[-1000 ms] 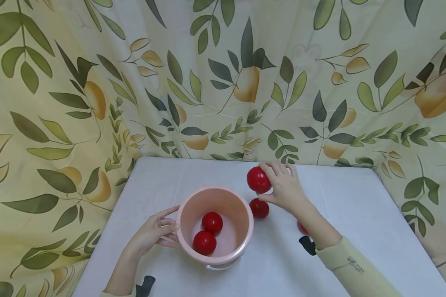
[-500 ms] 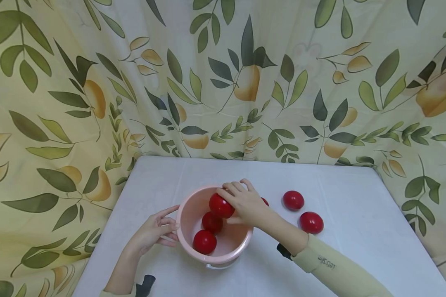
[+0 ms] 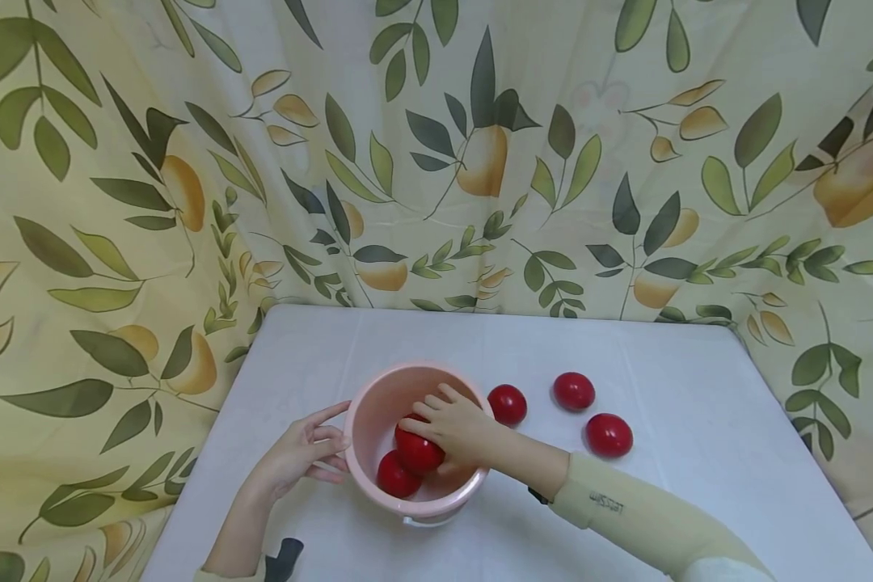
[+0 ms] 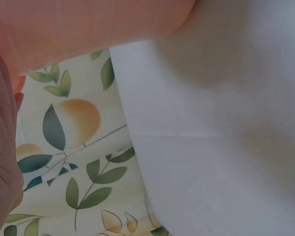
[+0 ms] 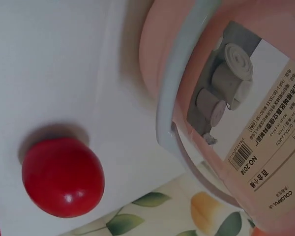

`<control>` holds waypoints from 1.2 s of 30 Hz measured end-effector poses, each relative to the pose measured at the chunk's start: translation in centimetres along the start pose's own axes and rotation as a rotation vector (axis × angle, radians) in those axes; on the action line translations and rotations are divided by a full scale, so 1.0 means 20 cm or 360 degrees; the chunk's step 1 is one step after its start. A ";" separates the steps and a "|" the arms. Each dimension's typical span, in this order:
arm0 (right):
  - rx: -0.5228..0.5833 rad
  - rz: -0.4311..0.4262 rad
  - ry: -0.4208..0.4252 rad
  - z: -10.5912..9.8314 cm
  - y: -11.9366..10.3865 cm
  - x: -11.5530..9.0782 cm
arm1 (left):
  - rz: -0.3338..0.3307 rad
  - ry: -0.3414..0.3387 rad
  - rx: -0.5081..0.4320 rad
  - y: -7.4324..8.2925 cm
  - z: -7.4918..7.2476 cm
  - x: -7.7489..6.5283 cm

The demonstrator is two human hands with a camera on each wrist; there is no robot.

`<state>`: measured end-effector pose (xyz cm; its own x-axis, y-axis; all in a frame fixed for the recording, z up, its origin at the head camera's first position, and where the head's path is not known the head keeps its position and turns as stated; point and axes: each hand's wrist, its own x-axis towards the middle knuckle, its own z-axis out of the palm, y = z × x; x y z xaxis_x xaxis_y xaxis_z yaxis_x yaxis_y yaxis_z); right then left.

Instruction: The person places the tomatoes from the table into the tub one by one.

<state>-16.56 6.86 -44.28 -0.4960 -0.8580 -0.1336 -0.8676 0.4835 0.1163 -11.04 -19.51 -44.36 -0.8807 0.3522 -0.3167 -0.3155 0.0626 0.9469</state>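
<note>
A pink bucket (image 3: 364,404) stands on the white table, its label (image 5: 246,108) facing the right wrist camera. My right hand (image 3: 454,428) reaches down inside it, fingers curled over a glossy red tomato (image 3: 416,453). Beside that one, another tomato (image 3: 397,478) lies on the bucket's floor; a third from the earlier frames is hidden. My left hand (image 3: 301,453) rests against the bucket's left side, fingers spread and loosely bent, fingertips right at the rim. In the left wrist view, the left palm (image 4: 2,137) shows beside the bucket wall (image 4: 88,24).
Right of the bucket lie three more tomatoes: a near one (image 3: 508,404), a farther one (image 3: 573,392) and a front one (image 3: 609,436). A pale handle (image 5: 174,83) hangs on the bucket. Leaf-patterned cloth (image 3: 436,162) hangs behind the white table (image 3: 662,388).
My right hand has carried a tomato from above the table leftward over the rim and down into the bucket. The left hand has stayed at the rim.
</note>
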 end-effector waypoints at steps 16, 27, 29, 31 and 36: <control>-0.0251 0.0066 -0.0361 0.00 -0.04 0.00 | -0.0020 0.0010 0.0002 -0.01 0.00 0.01; -0.0370 0.0093 -0.0514 0.01 -0.06 0.01 | -0.0001 0.0000 0.0000 0.00 0.00 0.00; -0.0396 0.0092 -0.0515 0.01 -0.06 0.01 | -0.0008 0.0004 -0.0002 -0.01 0.00 0.01; -0.0414 0.0089 -0.0514 0.00 -0.06 0.01 | -0.0009 0.0005 0.0000 -0.01 0.00 0.01; -0.0416 0.0081 -0.0505 0.00 -0.06 0.00 | -0.0010 0.0017 0.0010 -0.02 0.00 0.01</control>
<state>-15.63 6.23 -44.42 -0.5597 -0.7183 -0.4133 -0.8238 0.4284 0.3712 -11.11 -19.44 -44.76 -0.8826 0.3416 -0.3231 -0.3186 0.0708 0.9452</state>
